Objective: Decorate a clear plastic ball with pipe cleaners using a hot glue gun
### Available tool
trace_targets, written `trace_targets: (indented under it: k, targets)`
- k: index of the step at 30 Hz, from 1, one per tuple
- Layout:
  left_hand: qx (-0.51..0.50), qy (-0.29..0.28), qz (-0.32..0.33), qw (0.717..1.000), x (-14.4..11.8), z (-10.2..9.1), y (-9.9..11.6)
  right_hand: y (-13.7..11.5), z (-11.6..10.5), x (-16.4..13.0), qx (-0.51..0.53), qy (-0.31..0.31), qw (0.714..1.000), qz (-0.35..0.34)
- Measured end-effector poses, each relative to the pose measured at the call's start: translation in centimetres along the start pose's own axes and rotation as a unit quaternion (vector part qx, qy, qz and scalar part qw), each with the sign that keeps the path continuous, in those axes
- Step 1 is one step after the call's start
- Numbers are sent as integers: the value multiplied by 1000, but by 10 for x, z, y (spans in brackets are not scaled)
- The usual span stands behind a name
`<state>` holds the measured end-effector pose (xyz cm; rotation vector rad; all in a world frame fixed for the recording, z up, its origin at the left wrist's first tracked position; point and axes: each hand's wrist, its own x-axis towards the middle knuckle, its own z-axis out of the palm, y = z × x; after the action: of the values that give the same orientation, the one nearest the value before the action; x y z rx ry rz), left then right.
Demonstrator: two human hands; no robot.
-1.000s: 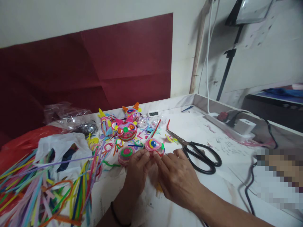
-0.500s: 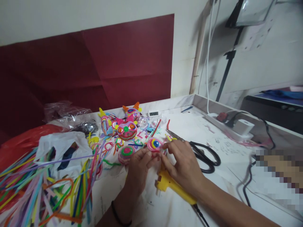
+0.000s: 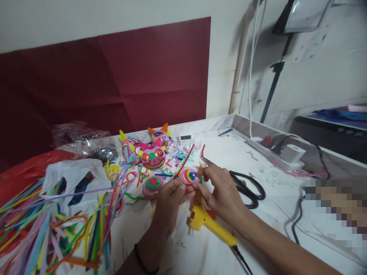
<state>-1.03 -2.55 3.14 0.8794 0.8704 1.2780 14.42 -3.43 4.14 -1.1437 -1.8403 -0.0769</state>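
Round fuzzy pink piece [image 3: 185,177]: yellow band round blue centre. Domed fuzzy disc [image 3: 154,182]: magenta centre, green ring, pink outside. Horned pipe-cleaner face [image 3: 153,158]: pink horns, orange eyes, green nose. Pistol-shaped yellow glue gun [image 3: 211,222]. Creased wall sheet [image 3: 160,68], plain maroon.

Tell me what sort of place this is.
Probably a small craft workspace: a heap of pipe cleaners, scissors and what looks like a glue gun lie on the table.
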Motion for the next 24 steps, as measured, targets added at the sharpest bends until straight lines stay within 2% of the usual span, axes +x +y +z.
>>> trace_targets:
  k: [7,24]
  targets:
    - [27,-7,15,999,-2,-1,-1,1,-2,2,43,-28,997,52]
    - [39,-22,18,999,-3,0,0,1,-3,5,88,-52,991,90]
